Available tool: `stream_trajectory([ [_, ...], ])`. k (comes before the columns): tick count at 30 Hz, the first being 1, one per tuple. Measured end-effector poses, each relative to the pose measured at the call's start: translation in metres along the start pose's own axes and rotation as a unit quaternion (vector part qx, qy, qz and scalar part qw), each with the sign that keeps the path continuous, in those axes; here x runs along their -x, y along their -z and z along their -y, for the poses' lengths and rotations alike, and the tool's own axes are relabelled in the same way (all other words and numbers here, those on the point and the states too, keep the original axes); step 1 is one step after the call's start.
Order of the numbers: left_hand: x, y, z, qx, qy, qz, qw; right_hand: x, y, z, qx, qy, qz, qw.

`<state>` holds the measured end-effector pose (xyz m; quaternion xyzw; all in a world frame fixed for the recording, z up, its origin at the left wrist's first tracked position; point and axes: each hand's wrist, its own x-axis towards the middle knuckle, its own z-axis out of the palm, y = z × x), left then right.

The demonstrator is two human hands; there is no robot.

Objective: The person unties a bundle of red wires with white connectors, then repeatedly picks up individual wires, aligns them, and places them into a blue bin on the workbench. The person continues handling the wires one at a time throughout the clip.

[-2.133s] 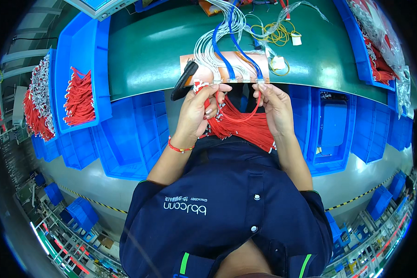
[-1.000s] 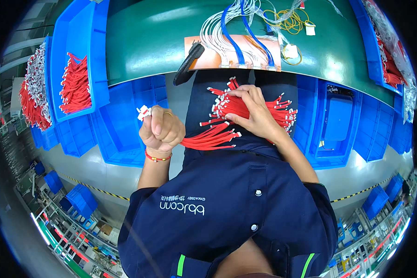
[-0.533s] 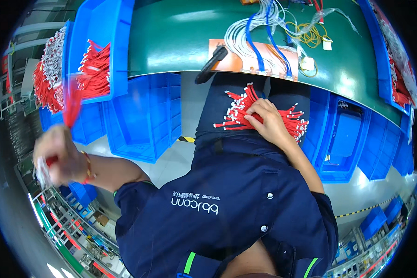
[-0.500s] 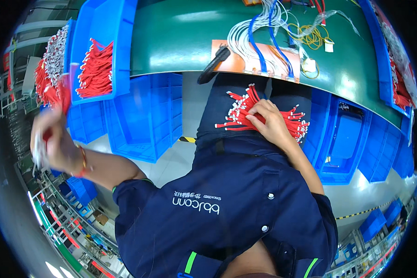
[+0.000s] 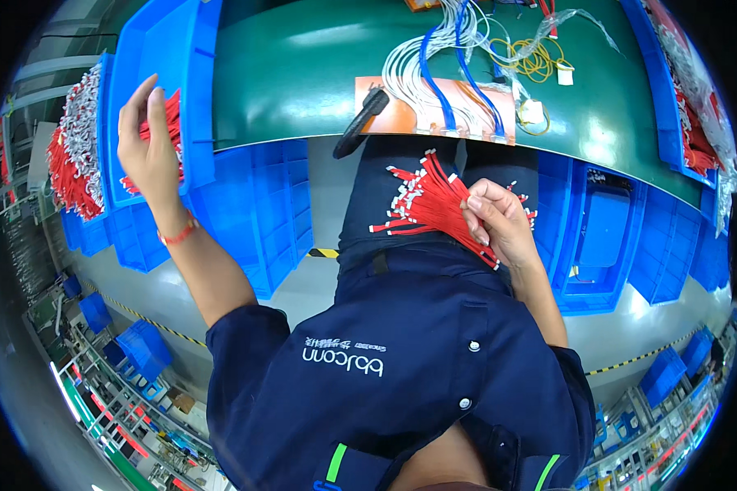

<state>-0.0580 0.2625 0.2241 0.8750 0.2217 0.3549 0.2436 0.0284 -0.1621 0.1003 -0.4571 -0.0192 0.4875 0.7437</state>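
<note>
A bunch of short red cables point(image 5: 438, 200) with white connector ends lies across my lap. My right hand point(image 5: 499, 217) is closed at its right side, thumb and fingertips pinching some of the red cables; which strands they grip is partly hidden. To the left, my left hand point(image 5: 149, 147) is raised over a blue bin point(image 5: 168, 37), its fingers apart and nothing in it. Red cables in that bin show behind the hand, partly covered by it. Beside the bin, at far left, is a larger pile of red cables point(image 5: 78, 151) with white ends.
On the green table point(image 5: 295, 74), an orange board point(image 5: 385, 114) carries white and blue cables and a black looped strap point(image 5: 360, 123). Yellow wires point(image 5: 540, 61) lie to its right. More blue bins point(image 5: 250, 209) stand below the table, and one point(image 5: 667, 98) with red cables sits at far right.
My left hand has let go of the white-and-red things it held and moved up and right, over the bin. My right hand has shifted slightly right; the cables on my lap have swung toward lower right.
</note>
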Motion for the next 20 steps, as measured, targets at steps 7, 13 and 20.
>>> stream_trajectory([
  [7,0.117,-0.082,-0.105,0.336,0.057,0.41,0.846,-0.011,-0.029,0.018,0.074,0.038,0.026,0.996],
  [13,0.16,-0.128,-0.127,0.526,0.314,0.35,0.709,-0.017,-0.029,0.008,0.189,0.079,0.018,0.979],
  [20,0.168,-0.149,-0.103,0.548,0.354,0.34,0.677,0.009,0.016,0.025,0.283,-0.056,-0.024,0.957],
])
